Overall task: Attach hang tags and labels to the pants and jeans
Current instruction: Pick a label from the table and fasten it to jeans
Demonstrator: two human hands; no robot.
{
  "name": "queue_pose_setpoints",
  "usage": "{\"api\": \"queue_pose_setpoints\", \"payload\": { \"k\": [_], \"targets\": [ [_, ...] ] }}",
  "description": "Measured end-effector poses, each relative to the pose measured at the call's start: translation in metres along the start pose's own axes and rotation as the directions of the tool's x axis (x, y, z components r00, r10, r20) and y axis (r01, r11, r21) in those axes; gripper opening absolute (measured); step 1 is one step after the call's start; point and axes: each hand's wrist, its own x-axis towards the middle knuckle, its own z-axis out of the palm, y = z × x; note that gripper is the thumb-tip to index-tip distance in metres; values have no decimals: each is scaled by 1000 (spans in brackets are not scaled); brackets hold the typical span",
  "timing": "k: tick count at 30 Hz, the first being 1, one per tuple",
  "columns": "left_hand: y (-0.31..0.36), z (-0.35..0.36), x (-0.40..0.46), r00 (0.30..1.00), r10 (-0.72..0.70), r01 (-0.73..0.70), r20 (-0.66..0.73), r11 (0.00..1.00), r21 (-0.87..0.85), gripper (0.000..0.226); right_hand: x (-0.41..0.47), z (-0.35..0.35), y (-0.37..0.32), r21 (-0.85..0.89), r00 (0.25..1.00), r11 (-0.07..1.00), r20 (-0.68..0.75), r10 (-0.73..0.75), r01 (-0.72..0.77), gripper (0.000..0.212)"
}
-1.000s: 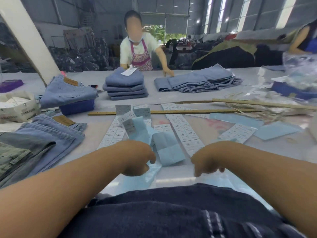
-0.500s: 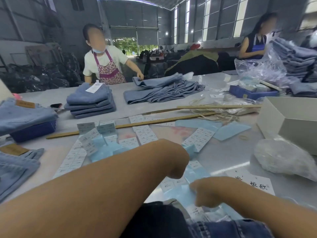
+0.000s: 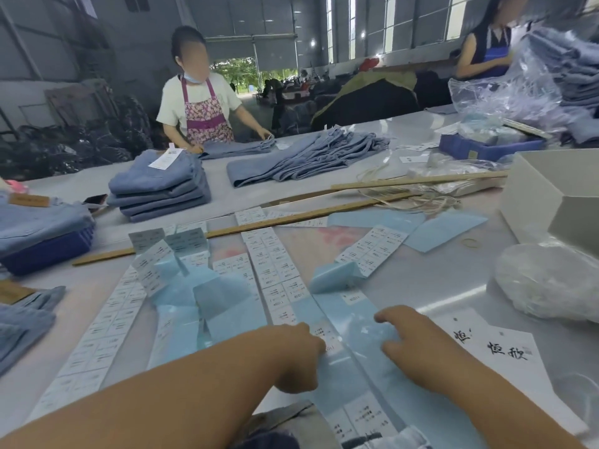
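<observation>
Sticker labels: a blue-backed strip (image 3: 348,367) of white barcode stickers runs from 6 o'clock up the table, between the two hands, kept flat so one can be peeled.
Jeans in work: a denim edge (image 3: 398,440) shows at the very bottom, 6 o'clock, under the strip's near end; the sticker is probably meant for it.
Left hand: the left hand (image 3: 296,354) is curled knuckles-up at 7 o'clock, its fingertips pinched at a white sticker on the strip; whether the sticker has lifted cannot be told.
Right hand: the right hand (image 3: 411,338) lies at 5 o'clock, fingers spread and pressed on the blue backing, closed on nothing, apparently pinning it down.
Hang tags: white cards with black brush lettering (image 3: 505,351) lie just beside the right hand at 4 o'clock, within reach.
Other strips: more label strips (image 3: 269,260) fan out toward 12 o'clock.
Wooden ruler: a long wooden ruler (image 3: 227,233) crosses beyond them.
Finished stack: folded jeans (image 3: 158,186) sit at 11 o'clock, a tag on top.
</observation>
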Motion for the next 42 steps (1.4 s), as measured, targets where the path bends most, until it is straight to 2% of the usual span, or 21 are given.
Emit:
{"api": "queue_pose_setpoints", "payload": {
  "k": [4,7,11,15,19,22,24,26,29,31,34,36,39,42],
  "targets": [
    [1,2,3,1000,-9,9,-4,1000,-23,54,-4,16,12,-16,992,999,-115,43,-45,51],
    [-1,3,4,1000,-14,13,-15,999,-45,55,-9,31,9,-101,973,994,-229,21,-46,50],
    [-2,5,6,999,-21,19,-32,999,-47,52,-8,39,4,-124,968,990,-251,27,-60,54],
    [-2,5,9,995,-33,26,-98,997,-70,48,-5,30,3,91,976,991,-184,114,-99,68],
    [0,5,12,978,-37,9,-206,991,-135,52,-1,22,-4,318,985,936,-37,170,-150,66],
    [0,3,13,943,-66,-5,-327,978,-210,53,2,20,-10,513,987,844,35,158,-153,59],
    [1,0,14,900,-98,-23,-426,962,-271,53,2,20,-15,609,989,781,45,139,-138,39],
    [1,-2,13,859,-113,-57,-499,948,-314,53,3,20,-19,653,991,748,36,131,-123,18],
    [1,-3,13,857,-95,-113,-507,924,-365,47,1,21,-22,644,993,757,42,111,-112,13],
    [1,-5,14,853,-122,-158,-508,866,-474,37,0,21,-23,647,996,757,52,76,-92,19],
    [3,-8,14,825,-257,-259,-504,619,-741,25,-1,20,-23,638,999,770,42,-5,-23,35],
    [2,-8,15,815,-315,-278,-486,523,-806,27,-1,18,-24,679,999,734,14,-34,15,34],
    [1,-7,16,821,-307,-280,-482,519,-808,25,1,16,-26,790,1000,612,-16,-25,28,23],
    [1,-7,17,841,-282,-267,-461,527,-807,25,-1,15,-27,830,998,555,-26,-49,49,19]
  ]
}}
